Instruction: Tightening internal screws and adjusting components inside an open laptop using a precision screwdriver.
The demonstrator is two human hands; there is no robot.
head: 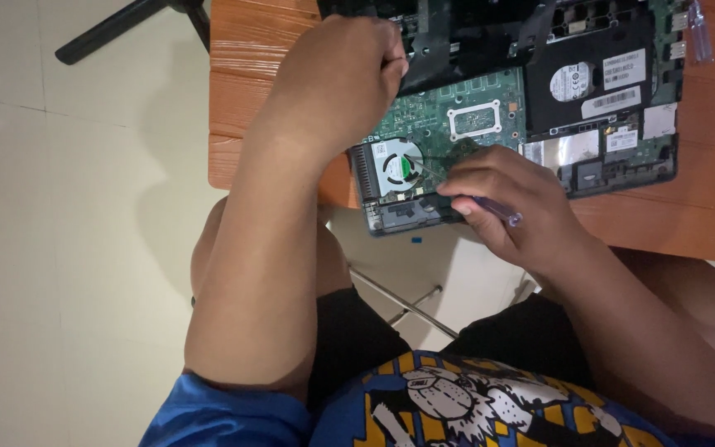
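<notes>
An opened laptop (622, 157) lies bottom-up on the wooden table (242, 58), its green circuit board (448, 103) and cooling fan (395, 168) exposed. My right hand (511, 207) pinches a thin screwdriver (502, 213) with a clear purple handle; its shaft runs up-left to the fan. My left hand (337, 83) is closed as a fist at the laptop's upper left, gripping the edge of a black cover panel (473, 41) there.
A hard drive (589, 79) with white labels sits in the laptop's right half. A clear plastic piece (698, 33) lies at the table's top right. A black chair or stand leg (117, 29) crosses the tiled floor at top left. My knees are under the table edge.
</notes>
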